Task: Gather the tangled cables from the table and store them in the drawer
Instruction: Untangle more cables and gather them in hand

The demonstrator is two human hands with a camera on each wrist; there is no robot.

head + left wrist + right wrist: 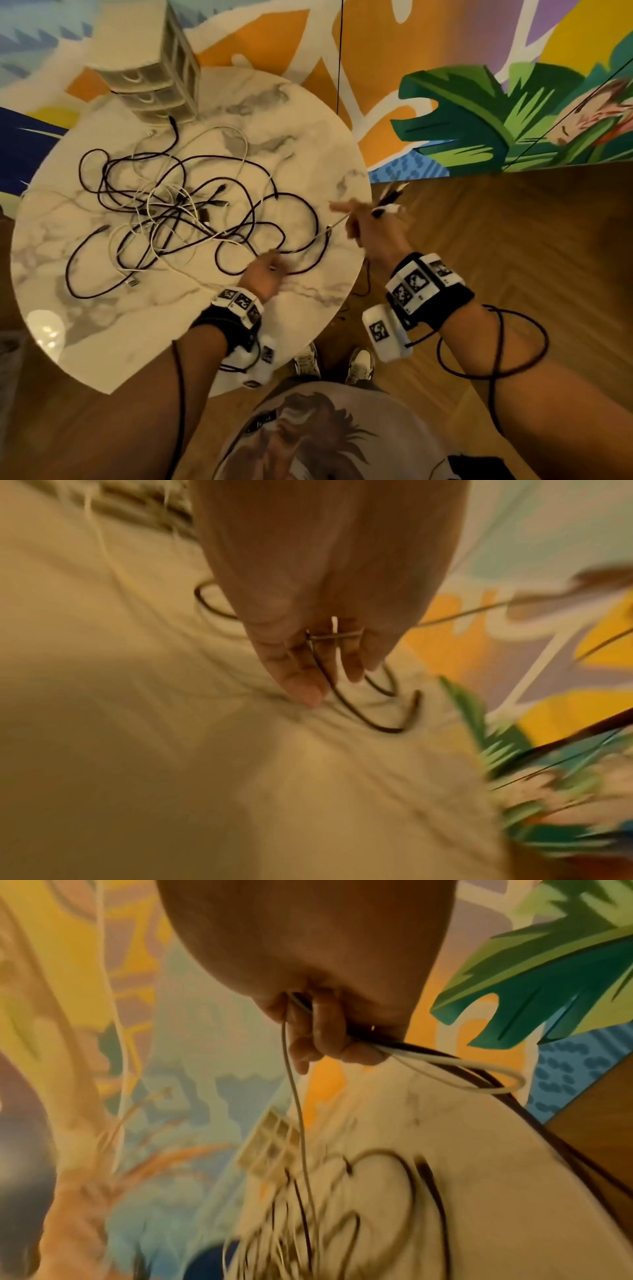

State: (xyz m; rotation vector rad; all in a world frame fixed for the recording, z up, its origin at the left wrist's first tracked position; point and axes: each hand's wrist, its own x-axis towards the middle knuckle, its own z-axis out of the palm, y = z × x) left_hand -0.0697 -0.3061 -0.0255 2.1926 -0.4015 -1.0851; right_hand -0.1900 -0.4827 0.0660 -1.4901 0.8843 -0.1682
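A tangle of black and white cables [178, 212] lies spread over the round marble table [102, 335]. A small white drawer unit [161, 85] stands at the table's far edge, its drawers closed. My left hand [265, 270] is low on the table's near right part. In the left wrist view, my left hand [329, 664] has a black cable [359, 718] and a thin strand running up between thumb and fingers. My right hand [366, 222] is raised beside the table's right edge and grips a bundle of black and white cables [445, 1064]. A white cable [308, 229] stretches taut from it back into the tangle.
A wall with a bright mural [479, 120] stands just behind the table. Wooden floor [513, 240] lies to the right and near me, with my shoes [359, 366] close to the table's edge. Thin black wires trail from both wrist cameras along my forearms.
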